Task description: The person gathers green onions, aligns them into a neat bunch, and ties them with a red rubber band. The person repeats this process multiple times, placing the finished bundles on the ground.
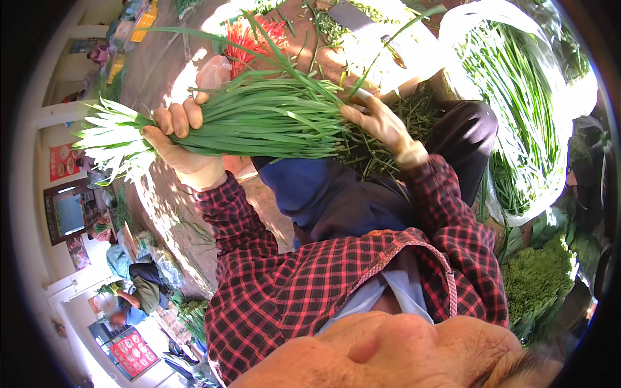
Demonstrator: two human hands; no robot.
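Observation:
A thick bundle of long flat green leaves, like garlic chives (271, 114), lies across the air above my lap. Its pale end points left. My left hand (179, 131) is closed around the bundle near that pale end. My right hand (381, 121) is at the leafy end at right, fingers extended and partly apart, by a few long stray leaves; whether it pinches one is unclear. Behind the bundle are a pile of red ties or strips (252, 41) and a pinkish plastic bag (214, 72). A cleaver blade (350, 15) lies among green trimmings at the top.
A clear plastic bag of long green leaves (514, 111) stands at right, with a heap of budded green stalks (536, 281) below it. Cut trimmings (373, 155) lie beside my knee. A knife (394, 52) rests on a sunlit board. Another person (140, 296) sits far left, holding greens.

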